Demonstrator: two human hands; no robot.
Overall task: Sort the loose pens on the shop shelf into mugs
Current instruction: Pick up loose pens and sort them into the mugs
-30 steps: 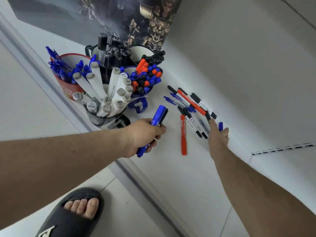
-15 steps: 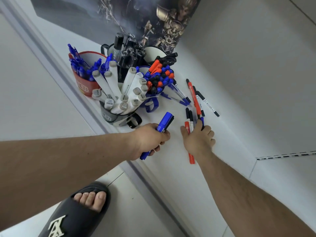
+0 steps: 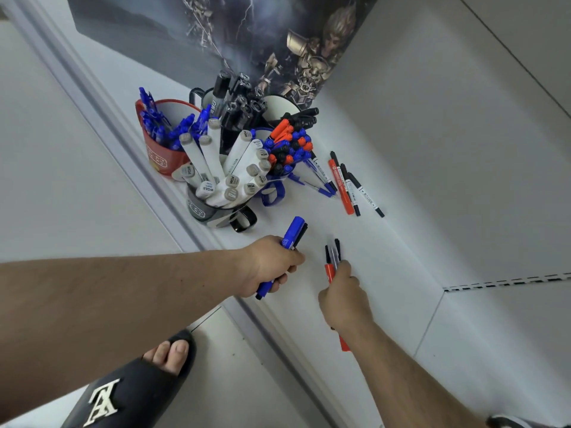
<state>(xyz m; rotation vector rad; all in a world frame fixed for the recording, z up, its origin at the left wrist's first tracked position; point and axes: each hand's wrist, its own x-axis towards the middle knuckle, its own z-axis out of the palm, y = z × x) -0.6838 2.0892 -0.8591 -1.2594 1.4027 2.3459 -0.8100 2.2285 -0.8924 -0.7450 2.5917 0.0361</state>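
My left hand grips a thick blue marker and a black one just above the white shelf. To its right my right hand holds a small bunch of thin pens, red and black, lifted off the shelf. Several loose thin pens still lie on the shelf beside the mugs. A red mug holds blue pens. A grey mug holds white markers. A blue mug holds mixed red, blue and black pens. Black mugs behind hold black markers.
A dark poster covers the back wall behind the mugs. The shelf's front edge runs diagonally from upper left to lower right. My sandalled foot stands on the floor below. A white side panel closes the shelf on the right.
My right hand swept across the loose pens, gathered a few and pulled them back toward me, off the shelf. My left hand kept its hold on the blue marker.
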